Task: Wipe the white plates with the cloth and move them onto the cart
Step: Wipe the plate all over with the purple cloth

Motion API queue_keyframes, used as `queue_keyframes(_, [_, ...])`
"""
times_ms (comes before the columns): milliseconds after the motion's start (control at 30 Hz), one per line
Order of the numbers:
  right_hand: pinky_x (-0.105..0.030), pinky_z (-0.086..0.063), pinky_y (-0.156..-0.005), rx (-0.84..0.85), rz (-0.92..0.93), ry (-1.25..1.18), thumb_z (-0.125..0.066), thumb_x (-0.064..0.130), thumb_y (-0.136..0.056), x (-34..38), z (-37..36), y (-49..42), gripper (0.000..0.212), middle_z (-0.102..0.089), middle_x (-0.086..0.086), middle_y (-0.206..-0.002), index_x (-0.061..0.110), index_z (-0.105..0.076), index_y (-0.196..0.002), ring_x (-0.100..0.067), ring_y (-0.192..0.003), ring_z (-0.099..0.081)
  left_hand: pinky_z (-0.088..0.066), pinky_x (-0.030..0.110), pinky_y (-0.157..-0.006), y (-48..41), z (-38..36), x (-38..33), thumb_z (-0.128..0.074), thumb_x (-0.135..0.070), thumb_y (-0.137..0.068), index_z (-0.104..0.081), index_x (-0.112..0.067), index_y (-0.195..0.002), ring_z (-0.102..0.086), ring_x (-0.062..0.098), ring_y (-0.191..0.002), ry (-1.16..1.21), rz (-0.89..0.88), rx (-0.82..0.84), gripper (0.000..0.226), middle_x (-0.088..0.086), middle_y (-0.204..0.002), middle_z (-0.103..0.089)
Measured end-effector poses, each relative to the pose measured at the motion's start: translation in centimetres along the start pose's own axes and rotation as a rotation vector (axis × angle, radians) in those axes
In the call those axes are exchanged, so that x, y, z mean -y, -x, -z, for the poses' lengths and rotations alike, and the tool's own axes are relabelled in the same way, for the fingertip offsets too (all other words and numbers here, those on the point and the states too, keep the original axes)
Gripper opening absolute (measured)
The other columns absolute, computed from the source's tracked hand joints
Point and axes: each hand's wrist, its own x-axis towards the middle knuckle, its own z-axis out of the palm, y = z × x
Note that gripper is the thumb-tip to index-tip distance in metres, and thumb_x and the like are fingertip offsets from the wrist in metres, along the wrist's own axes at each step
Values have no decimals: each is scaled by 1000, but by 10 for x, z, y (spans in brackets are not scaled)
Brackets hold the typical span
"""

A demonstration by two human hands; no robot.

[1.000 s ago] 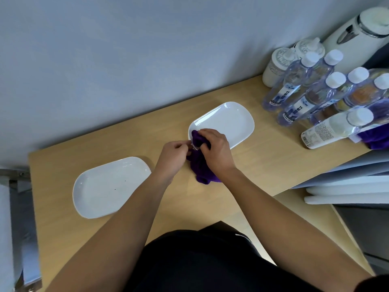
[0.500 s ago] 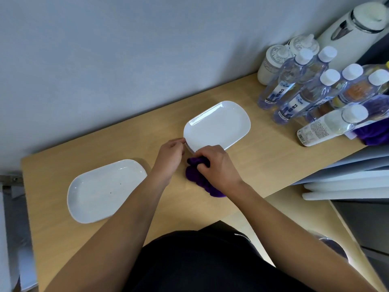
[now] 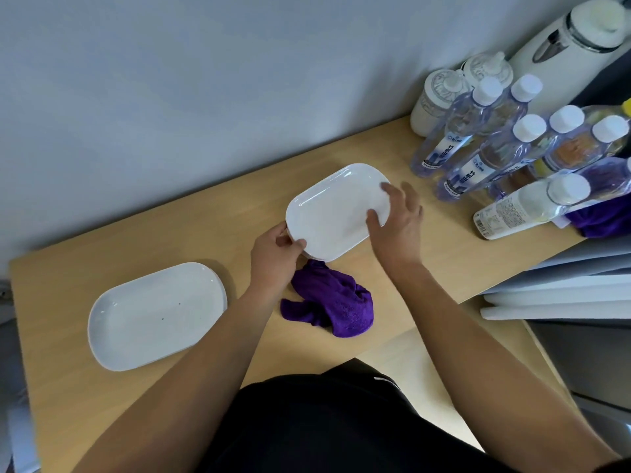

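Head view. Your left hand (image 3: pixel 273 254) pinches the near-left corner of the far plate (image 3: pixel 334 213), thumb on the rim and fingers curled beneath. Your right hand (image 3: pixel 396 223) lies spread over its right end — not closed on it. The purple cloth (image 3: pixel 331 302) rests crumpled on the table (image 3: pixel 170 240), just near of this plate. A second plate (image 3: pixel 153 315), speckled, lies flat to the left. Curl your right fingers under the rim before lifting, and keep the plate level — clear of the bottles (image 3: pixel 478 155).

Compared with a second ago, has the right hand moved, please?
Yes. The right hand left the cloth and moved toward the bottles, to the held plate.
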Motion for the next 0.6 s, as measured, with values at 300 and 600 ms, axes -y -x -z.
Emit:
queue_keyframes(300, [-25,-40,-101,70,-216,-149,-59,9,-91,-18,4,-35,56,-57,-5,-135,19,-44,-144,-22,-121,-53,-56,34,-92,-19,-7,-13,-57,5,-89,-61,-17,-131,-66,12,-109,130,-10,4,47,-4,-116,-70])
queue_keyframes(600, [-24,-36,-98,50,-241,-149,-56,11,-93,-16,-3,-37,56,-49,-6,-140,18,-38,-145,-23,-125,-46,-54,41,-96,-39,-2,-21,-58,0,-87,-69,-22,-117,-67,11,-102,-22,-45,16,39,-11,-102,-73])
